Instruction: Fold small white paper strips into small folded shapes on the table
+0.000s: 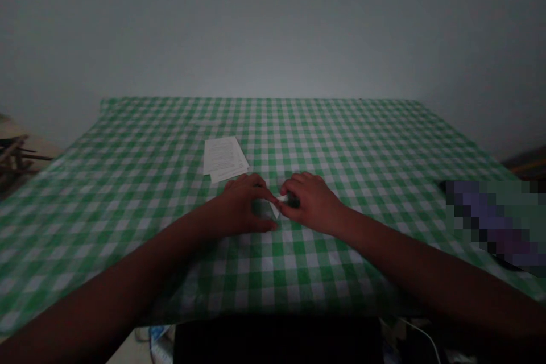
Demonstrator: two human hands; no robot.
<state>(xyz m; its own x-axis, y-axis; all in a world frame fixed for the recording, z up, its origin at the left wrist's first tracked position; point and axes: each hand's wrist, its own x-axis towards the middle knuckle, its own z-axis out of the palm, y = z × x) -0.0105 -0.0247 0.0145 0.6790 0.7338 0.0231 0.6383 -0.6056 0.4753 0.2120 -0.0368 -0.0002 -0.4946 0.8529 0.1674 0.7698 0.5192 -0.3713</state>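
Observation:
My left hand [244,205] and my right hand [311,200] rest close together on the green and white checked tablecloth [362,142], near the table's middle. Both have their fingers curled and pinched on a small white piece of paper [278,202] that lies between them. Only a sliver of that paper shows; the rest is under the fingers. The light is dim, so its shape is unclear.
A small stack of white paper sheets [224,158] lies just beyond my left hand. A blurred-out dark patch [495,222] sits at the table's right edge. Behind the table rises a plain wall. Wooden furniture [12,153] shows at the far left.

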